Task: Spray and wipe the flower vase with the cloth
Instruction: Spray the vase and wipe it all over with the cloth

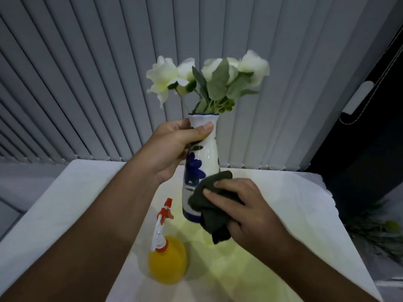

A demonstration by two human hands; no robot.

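The left grip [174, 147] curls round the neck of the vase [201, 162], holding it upright above the table [283, 192], while the right grip [246, 212] pinches the dark cloth [209, 216] against the vase's lower side, near the spray bottle [166, 258].

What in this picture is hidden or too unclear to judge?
Head view, the only one:
- Lower right side of the vase: covered by the dark cloth and the right hand.
- Its neck, left part: behind the left hand.
- At the right edge, a plant-like thing: blurred, dark, cut off.
- Wetness on the vase: too fine to see.
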